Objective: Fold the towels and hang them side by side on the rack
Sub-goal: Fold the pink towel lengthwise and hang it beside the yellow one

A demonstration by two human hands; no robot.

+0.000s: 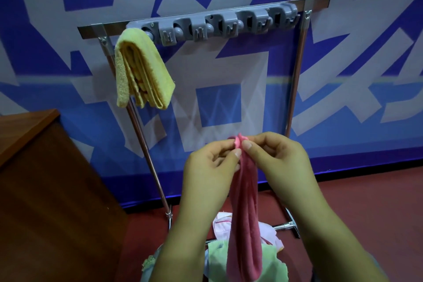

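A: Lower end of the pink towel (pixel 243 224) cut off by the bottom edge?
B: Nearly; fold just above the edge, forearms cut off there. Fingertips of the left hand (pixel 214 167) and right hand (pixel 278 160) tucked behind the cloth, unseen.
A: Pile of towels (pixel 223 256) on the floor?
B: Mostly hidden by arms and pink cloth; count impossible to tell.
A: Rack (pixel 203 27)?
B: Left end hook covered by the yellow towel (pixel 142 71); base partly hidden.
A: Desk (pixel 45 178)?
B: Cropped by the left edge

Both forearms are bare, with no sleeves showing. The left hand (pixel 210 165) and right hand (pixel 280 160) wear no gloves. The thumbnails are short and unpainted.
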